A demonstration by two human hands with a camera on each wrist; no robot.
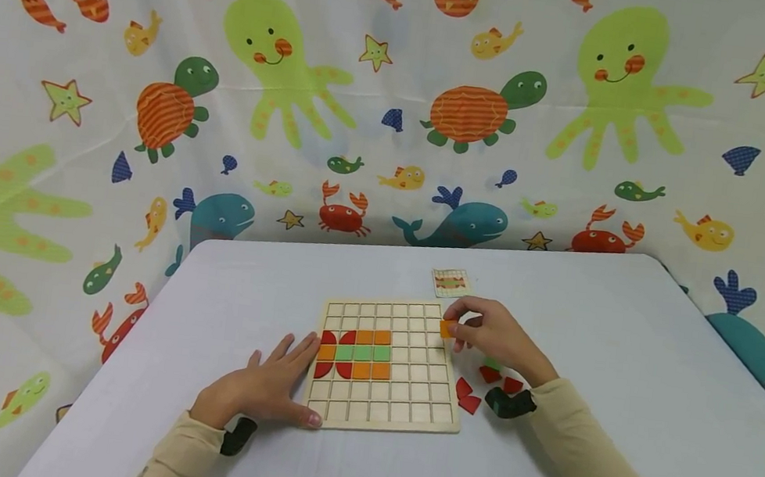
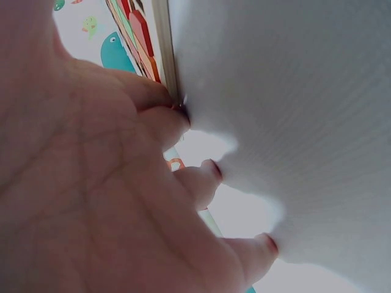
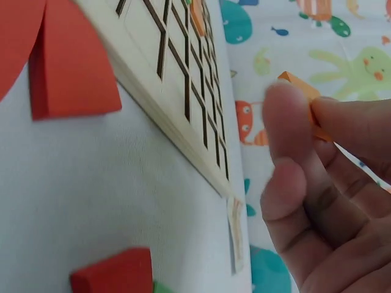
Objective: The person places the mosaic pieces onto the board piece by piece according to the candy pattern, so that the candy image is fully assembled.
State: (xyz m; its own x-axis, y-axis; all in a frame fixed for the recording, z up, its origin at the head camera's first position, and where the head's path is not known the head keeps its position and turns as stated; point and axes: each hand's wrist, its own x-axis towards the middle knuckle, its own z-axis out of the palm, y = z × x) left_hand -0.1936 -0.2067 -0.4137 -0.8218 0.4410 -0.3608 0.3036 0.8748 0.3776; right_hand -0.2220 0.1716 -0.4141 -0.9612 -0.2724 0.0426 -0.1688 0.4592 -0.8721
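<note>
A wooden grid board lies on the white table. On its left side, orange and green square tiles and rounded red pieces fill several cells. My left hand rests with spread fingers along the board's left edge, its thumb at the near left corner. Between thumb and fingertips, my right hand pinches an orange square tile, held up by the board's right edge near the far corner. The left wrist view shows mostly the palm; the board's edge touches the fingers.
Loose red pieces lie right of the board, with a green piece partly under the right hand. A small pattern card lies beyond the board's far edge. A curtain printed with sea animals hangs behind the table.
</note>
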